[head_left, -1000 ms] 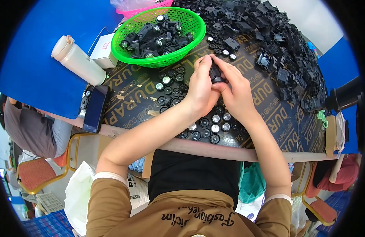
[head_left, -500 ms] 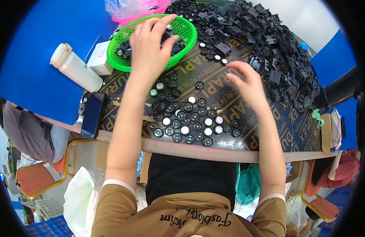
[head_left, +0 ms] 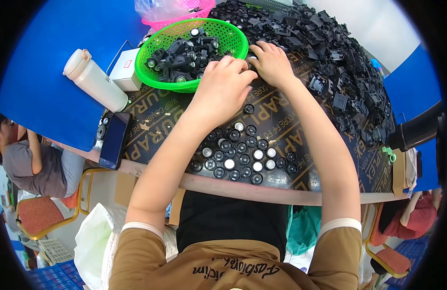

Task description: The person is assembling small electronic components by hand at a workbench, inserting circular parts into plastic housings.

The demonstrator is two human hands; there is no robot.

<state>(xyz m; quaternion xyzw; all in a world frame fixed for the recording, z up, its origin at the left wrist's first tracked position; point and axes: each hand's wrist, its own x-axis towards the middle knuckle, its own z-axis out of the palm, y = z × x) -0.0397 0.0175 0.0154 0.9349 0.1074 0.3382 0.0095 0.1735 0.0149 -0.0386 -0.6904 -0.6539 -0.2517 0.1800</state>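
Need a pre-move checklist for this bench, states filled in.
1. Green basket upright, holding black assemblies: ok.
2. Left hand clear of basket: cannot tell; it overlaps the rim in this view.
3. Left-hand grip visible: not ok; fingers curl out of sight.
4. Right hand empty: cannot tell; fingertips point down beside the basket.
5. Loose round parts in view near the table edge: ok.
6. Phone apart from both hands: ok.

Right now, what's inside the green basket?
Black parts, some with pale round pieces, lie heaped in the green basket. What lies beneath them is covered.
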